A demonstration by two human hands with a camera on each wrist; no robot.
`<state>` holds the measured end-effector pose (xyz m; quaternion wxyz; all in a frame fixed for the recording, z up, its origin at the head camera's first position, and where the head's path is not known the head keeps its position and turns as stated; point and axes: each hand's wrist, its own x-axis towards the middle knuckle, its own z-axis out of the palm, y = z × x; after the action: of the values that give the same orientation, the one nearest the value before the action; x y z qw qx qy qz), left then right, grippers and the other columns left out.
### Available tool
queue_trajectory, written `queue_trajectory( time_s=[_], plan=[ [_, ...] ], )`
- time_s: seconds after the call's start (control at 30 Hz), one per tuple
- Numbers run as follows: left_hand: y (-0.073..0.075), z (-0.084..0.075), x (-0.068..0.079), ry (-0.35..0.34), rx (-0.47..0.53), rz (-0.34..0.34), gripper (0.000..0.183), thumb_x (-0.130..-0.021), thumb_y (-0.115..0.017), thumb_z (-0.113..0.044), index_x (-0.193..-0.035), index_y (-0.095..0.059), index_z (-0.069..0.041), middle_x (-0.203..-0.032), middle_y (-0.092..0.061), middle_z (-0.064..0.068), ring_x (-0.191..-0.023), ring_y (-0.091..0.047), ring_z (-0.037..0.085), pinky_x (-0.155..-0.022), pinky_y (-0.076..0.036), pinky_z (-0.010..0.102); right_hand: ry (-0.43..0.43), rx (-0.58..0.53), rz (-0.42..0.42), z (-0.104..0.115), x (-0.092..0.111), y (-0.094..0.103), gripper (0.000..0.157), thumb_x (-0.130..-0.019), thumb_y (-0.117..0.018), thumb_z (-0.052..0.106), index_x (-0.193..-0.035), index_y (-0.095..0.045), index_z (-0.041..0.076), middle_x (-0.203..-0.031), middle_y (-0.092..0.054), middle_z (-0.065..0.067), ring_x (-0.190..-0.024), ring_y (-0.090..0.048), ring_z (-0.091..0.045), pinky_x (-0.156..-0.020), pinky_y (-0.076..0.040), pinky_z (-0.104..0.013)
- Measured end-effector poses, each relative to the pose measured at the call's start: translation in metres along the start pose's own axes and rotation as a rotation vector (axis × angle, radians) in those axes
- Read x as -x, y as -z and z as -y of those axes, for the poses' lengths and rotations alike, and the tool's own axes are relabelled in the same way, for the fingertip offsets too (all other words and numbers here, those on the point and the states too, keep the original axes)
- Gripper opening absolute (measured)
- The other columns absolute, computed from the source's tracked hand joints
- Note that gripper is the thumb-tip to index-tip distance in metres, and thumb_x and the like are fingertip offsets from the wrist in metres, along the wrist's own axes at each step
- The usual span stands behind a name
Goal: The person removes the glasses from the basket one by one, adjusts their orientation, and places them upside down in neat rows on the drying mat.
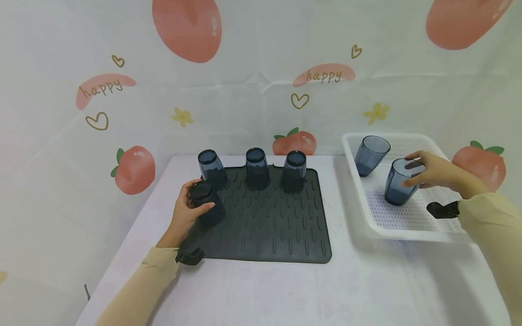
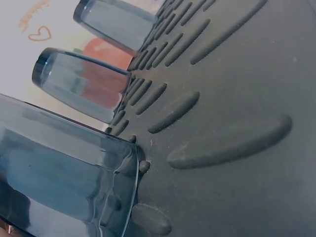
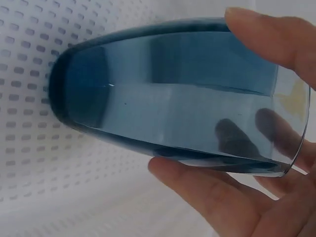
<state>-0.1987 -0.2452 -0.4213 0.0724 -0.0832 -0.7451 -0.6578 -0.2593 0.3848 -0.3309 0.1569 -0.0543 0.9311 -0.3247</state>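
On the left, my left hand point(image 1: 184, 216) grips an upside-down blue drinking glass point(image 1: 213, 212) at the left side of a black ribbed mat point(image 1: 265, 240). In the left wrist view, the rim of this glass point(image 2: 59, 173) is down at the mat. My right hand point(image 1: 442, 175) holds another blue glass point(image 1: 396, 186) near its open top, thumb on one side and fingers on the other. That glass stands slightly tilted, mouth up, inside a white basket point(image 1: 369, 222). In the right wrist view, the dark base of the glass point(image 3: 81, 89) is close over the perforated floor.
Three more glasses stand upside down along the mat's back edge: a left one point(image 1: 213, 171), a middle one point(image 1: 257, 172) and a right one point(image 1: 294, 174). One more glass point(image 1: 370, 158) leans in the basket's back left corner. A printed cloth point(image 1: 244, 108) hangs behind the white table point(image 1: 285, 294).
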Motion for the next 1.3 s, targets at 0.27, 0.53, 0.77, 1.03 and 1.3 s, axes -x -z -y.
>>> queue_trajectory(
  time_s=[0.27,0.53,0.77,1.03,1.3],
  plan=[
    [-0.002,0.000,0.001,-0.010,0.021,-0.014,0.077,-0.080,-0.073,0.006,-0.145,-0.035,-0.013,-0.134,-0.047,-0.007,-0.120,-0.050,0.004,-0.097,-0.043,0.011,0.051,0.037,-0.003,0.015,0.015,-0.007,0.089,-0.078,-0.081,0.017,-0.140,-0.024,-0.013,-0.135,-0.041,-0.039,-0.110,-0.057,-0.044,-0.074,-0.059,-0.033],
    [-0.002,0.001,0.003,-0.011,0.051,0.003,0.077,-0.083,-0.071,0.006,-0.146,-0.031,-0.009,-0.131,-0.049,-0.007,-0.120,-0.051,0.004,-0.096,-0.045,0.012,0.085,0.083,-0.099,0.034,0.031,-0.007,0.092,-0.077,-0.083,0.023,-0.142,-0.026,-0.008,-0.138,-0.044,-0.031,-0.118,-0.053,-0.047,-0.071,-0.048,-0.012],
    [0.000,0.005,0.001,-0.008,0.054,0.015,0.075,-0.083,-0.072,0.004,-0.146,-0.032,-0.008,-0.133,-0.047,-0.005,-0.121,-0.050,0.005,-0.096,-0.045,0.012,-0.001,0.093,-0.187,0.055,0.048,-0.007,0.099,-0.080,-0.080,0.033,-0.147,-0.020,-0.007,-0.140,-0.041,-0.031,-0.122,-0.047,-0.048,-0.080,-0.050,-0.030],
    [0.001,0.006,0.001,-0.004,0.069,0.030,0.075,-0.083,-0.072,0.004,-0.146,-0.033,-0.008,-0.133,-0.049,-0.005,-0.120,-0.051,0.005,-0.096,-0.045,0.013,-0.052,-0.041,-0.349,0.074,0.067,-0.015,0.105,-0.082,-0.077,0.039,-0.153,-0.011,0.001,-0.147,-0.035,-0.027,-0.130,-0.038,-0.040,-0.084,-0.039,-0.032],
    [0.003,0.008,0.000,-0.014,0.059,0.035,0.074,-0.084,-0.071,0.004,-0.146,-0.034,-0.010,-0.134,-0.049,-0.006,-0.121,-0.051,0.005,-0.097,-0.044,0.013,-0.039,-0.255,-0.487,0.093,0.079,-0.026,0.098,-0.079,-0.080,0.036,-0.154,-0.019,0.022,-0.139,-0.046,0.011,-0.087,-0.051,0.022,-0.075,-0.042,-0.004]
  ],
)
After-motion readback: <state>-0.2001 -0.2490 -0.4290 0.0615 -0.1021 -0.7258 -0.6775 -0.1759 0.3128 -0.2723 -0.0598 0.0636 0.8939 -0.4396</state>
